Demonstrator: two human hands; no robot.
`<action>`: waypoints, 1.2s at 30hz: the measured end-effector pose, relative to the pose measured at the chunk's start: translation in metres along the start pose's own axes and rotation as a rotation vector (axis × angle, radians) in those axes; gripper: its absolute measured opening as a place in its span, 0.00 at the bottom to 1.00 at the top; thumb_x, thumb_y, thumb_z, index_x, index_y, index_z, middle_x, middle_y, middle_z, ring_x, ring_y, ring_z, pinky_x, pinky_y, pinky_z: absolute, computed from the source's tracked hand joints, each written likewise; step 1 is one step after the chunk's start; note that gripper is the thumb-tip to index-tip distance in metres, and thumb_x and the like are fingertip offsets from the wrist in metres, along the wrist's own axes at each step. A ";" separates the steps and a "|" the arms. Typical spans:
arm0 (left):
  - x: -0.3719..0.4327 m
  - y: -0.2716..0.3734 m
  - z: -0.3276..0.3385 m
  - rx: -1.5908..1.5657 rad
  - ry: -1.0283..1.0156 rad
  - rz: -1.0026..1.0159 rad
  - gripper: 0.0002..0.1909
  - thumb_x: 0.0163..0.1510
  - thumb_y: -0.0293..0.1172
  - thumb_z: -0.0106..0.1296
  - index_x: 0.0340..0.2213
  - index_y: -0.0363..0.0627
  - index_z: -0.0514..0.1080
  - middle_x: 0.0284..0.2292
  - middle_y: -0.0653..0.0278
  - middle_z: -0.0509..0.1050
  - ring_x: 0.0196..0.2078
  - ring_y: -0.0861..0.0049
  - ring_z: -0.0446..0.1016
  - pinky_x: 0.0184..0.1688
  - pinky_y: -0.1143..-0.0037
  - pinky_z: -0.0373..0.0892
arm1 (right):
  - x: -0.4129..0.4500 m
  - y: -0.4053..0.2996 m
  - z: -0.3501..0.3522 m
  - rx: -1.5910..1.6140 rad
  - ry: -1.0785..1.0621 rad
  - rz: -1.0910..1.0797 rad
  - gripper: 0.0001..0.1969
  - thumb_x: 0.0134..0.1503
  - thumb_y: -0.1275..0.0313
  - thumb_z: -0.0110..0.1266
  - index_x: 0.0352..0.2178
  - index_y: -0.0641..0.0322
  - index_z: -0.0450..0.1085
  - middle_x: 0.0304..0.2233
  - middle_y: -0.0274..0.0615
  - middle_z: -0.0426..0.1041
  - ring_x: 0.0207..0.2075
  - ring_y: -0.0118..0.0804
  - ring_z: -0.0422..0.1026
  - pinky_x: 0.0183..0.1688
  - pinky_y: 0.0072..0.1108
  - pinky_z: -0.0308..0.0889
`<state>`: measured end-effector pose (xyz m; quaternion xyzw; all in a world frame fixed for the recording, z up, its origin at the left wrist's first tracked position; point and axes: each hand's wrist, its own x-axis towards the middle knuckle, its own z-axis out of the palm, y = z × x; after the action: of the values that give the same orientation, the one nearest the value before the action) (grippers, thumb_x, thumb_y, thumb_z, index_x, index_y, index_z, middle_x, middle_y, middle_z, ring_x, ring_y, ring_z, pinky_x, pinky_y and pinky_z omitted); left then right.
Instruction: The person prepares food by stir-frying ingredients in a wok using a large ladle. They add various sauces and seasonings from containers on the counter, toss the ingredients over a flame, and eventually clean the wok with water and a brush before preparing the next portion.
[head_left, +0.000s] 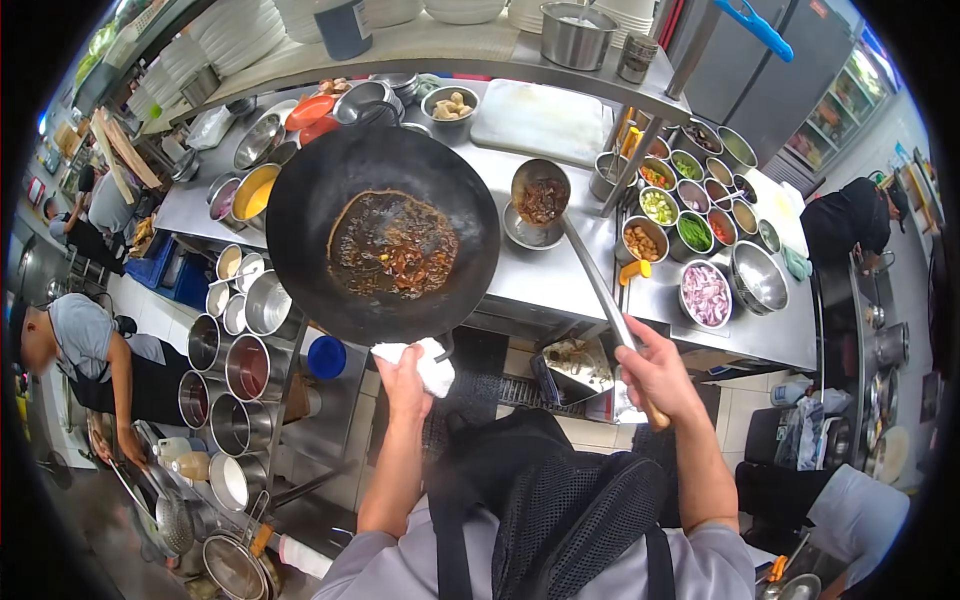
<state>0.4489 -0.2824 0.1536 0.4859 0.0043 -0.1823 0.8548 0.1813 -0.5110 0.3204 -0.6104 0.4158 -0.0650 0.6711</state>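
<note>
My left hand (405, 386) grips the rim handle of a large black wok (300, 217) through a folded white cloth (433, 367). Dark brown sauce with chunky bits (420, 262) lies in the bottom of the wok. In my right hand (660, 367) is the long handle of a steel ladle (606, 296). Its bowl is filled with the same kind of brown, chunky sauce (543, 199) and hangs above a small metal bowl (534, 234), partly covering it. What is inside that small bowl is mostly hidden.
Several steel pots of chopped vegetables (695, 230) stand on the right of the counter. A white cutting board (536, 116) lies behind. A steel post (637, 161) holds up the plate shelf (480, 64). Pots (247, 367) fill the left side. Co-workers (112, 352) stand left and right.
</note>
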 end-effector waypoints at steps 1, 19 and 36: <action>-0.002 0.001 0.000 -0.004 -0.009 -0.002 0.23 0.52 0.15 0.46 0.50 0.42 0.62 0.38 0.59 0.74 0.34 0.69 0.78 0.35 0.69 0.78 | 0.009 0.010 0.000 -0.090 0.037 -0.007 0.32 0.64 0.71 0.54 0.67 0.61 0.53 0.19 0.31 0.67 0.12 0.22 0.64 0.14 0.17 0.61; -0.007 -0.002 -0.015 -0.041 -0.046 -0.026 0.21 0.52 0.16 0.46 0.49 0.40 0.63 0.36 0.57 0.75 0.33 0.66 0.79 0.35 0.69 0.78 | 0.018 0.076 0.022 -0.005 0.207 -0.161 0.32 0.64 0.72 0.54 0.66 0.64 0.54 0.18 0.32 0.68 0.13 0.23 0.65 0.15 0.17 0.60; -0.016 0.007 -0.042 -0.030 -0.093 -0.103 0.23 0.51 0.16 0.47 0.50 0.41 0.60 0.38 0.54 0.75 0.35 0.65 0.79 0.36 0.68 0.78 | 0.025 0.039 0.048 -1.052 -0.085 -0.650 0.32 0.55 0.70 0.60 0.62 0.40 0.63 0.27 0.53 0.75 0.29 0.57 0.74 0.35 0.41 0.70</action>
<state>0.4428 -0.2392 0.1401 0.4630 -0.0077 -0.2481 0.8509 0.2116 -0.4795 0.2702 -0.9569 0.1580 -0.0282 0.2422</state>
